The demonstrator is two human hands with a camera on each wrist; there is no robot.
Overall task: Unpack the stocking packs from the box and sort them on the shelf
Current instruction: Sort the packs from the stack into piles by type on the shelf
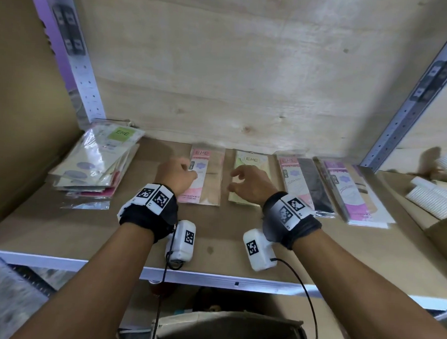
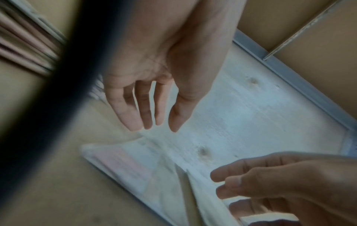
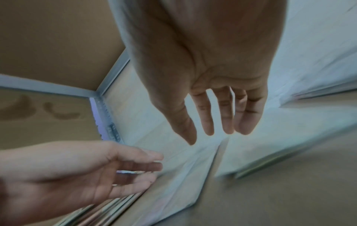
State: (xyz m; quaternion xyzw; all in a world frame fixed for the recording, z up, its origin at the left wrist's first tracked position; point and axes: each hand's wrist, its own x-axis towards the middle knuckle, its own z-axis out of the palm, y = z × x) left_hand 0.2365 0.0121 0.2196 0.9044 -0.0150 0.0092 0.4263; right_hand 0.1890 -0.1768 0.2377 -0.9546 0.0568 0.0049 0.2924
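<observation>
Stocking packs lie in a row on the cardboard-lined shelf [image 1: 138,229]: a pink pack [image 1: 209,186], a green pack [image 1: 253,161], a pink-and-black pack [image 1: 304,180] and a purple pack [image 1: 352,193]. A loose pile of mixed packs [image 1: 94,161] sits at the far left. My left hand [image 1: 181,172] hovers over the pink pack's left edge with fingers relaxed, holding nothing. My right hand [image 1: 238,179] hovers over the green pack, fingers loosely spread and empty. The wrist views show my left fingers [image 2: 146,113] and right fingers [image 3: 226,119] straight, clear of the packs. The open box [image 1: 231,328] stands below the shelf.
Perforated metal uprights [image 1: 81,68] [image 1: 409,105] frame the bay, and a plywood back panel [image 1: 234,80] closes it. White ribbed items [image 1: 431,196] lie on the neighbouring shelf at right. The shelf's metal front edge [image 1: 212,276] runs under my wrists.
</observation>
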